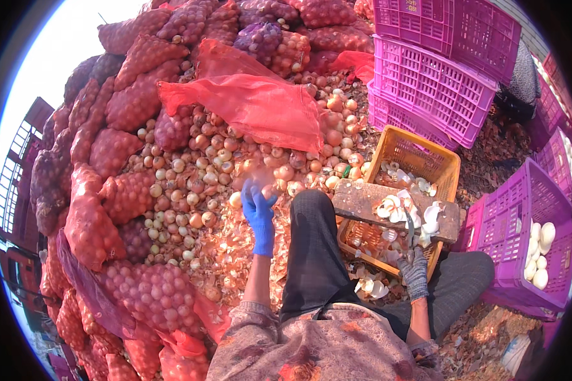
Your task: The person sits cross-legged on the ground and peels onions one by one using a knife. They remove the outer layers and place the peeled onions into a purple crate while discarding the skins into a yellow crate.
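My left hand (258, 214), in a blue knit glove, is over loose onions (209, 157) heaped on the ground. One pale onion (235, 199) lies right beside its fingers; whether it grips another is unclear. A grey knit glove covers my right hand (413, 274), which is closed around the handle of a knife (409, 228). The blade points away from me, against a wooden board (357, 202) laid across a yellow plastic crate (410, 140). White onion pieces (394, 208) rest on the board, with more scraps inside the crate.
Red mesh sacks of onions (148, 290) are piled left and behind. An empty-looking red mesh sack (262, 105) drapes over the heap. Pink-purple crates (429, 85) stand stacked ahead right; another crate (510, 238) holds peeled white onions (539, 252). Part of another person's clothing (524, 71) shows behind the stack.
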`<state>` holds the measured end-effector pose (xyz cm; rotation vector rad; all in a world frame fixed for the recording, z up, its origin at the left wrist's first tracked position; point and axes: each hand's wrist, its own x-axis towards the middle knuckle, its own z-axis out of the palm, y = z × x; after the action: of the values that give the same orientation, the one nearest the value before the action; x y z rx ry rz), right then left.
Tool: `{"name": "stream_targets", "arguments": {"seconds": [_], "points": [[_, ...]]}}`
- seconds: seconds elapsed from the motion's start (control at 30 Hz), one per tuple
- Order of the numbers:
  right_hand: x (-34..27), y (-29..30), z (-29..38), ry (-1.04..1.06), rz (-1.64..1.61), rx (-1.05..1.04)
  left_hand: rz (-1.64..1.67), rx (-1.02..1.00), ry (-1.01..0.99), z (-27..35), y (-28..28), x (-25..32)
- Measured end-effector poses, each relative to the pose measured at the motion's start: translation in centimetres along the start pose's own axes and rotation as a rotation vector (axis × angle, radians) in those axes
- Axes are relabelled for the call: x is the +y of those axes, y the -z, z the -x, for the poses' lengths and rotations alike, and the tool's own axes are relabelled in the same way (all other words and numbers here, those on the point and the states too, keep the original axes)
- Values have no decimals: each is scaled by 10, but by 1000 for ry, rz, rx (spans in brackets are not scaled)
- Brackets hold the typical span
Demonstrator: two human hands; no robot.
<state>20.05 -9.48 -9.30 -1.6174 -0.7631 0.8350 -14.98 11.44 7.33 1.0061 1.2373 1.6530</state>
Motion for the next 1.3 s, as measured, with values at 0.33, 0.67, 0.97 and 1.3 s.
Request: {"name": "stream_targets", "arguments": {"seconds": [0.33, 0.67, 0.97, 1.3], "points": [[-98, -78, -117, -171, 82, -151, -516, -85, 299, 52, 102, -220], [-57, -102, -133, -160, 255, -71, -833, -186, 144, -201, 44, -342], [-75, -111, -125, 39, 521, -60, -947, -145, 168, -228, 30, -370], [-60, -110, -133, -27, 425, -41, -984, -1493, -480, -71, -140, -65]]}}
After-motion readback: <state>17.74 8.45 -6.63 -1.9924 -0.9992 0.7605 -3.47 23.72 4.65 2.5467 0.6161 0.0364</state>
